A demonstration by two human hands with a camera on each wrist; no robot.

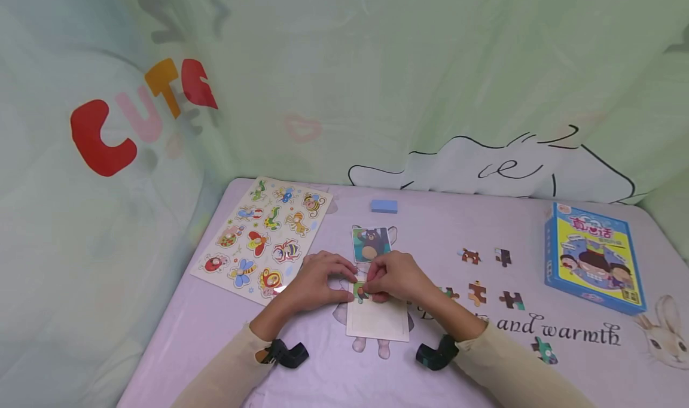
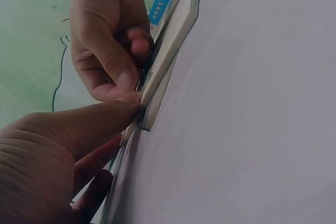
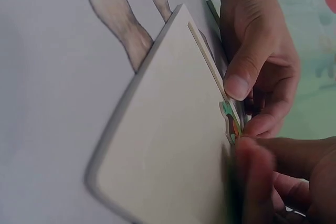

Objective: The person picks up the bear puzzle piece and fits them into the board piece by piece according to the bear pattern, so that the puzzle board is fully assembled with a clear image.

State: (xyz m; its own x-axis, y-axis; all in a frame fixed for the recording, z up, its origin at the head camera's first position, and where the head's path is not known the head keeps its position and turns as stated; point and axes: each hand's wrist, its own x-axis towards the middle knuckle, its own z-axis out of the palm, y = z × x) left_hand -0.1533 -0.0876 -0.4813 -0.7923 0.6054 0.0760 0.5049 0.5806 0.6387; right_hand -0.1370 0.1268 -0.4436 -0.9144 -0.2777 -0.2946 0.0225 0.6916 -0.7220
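At the puzzle tray's (image 1: 378,321) top edge on the table (image 1: 484,348), both hands, left (image 1: 314,282) and right (image 1: 395,276), are pinching a puzzle piece (image 1: 362,292); pressing it flat and square should be seating it cleanly.

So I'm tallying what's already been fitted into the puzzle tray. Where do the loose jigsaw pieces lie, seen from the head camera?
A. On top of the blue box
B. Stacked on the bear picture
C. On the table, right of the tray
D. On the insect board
C: the loose pieces lie scattered on the table between the puzzle tray and the blue box.
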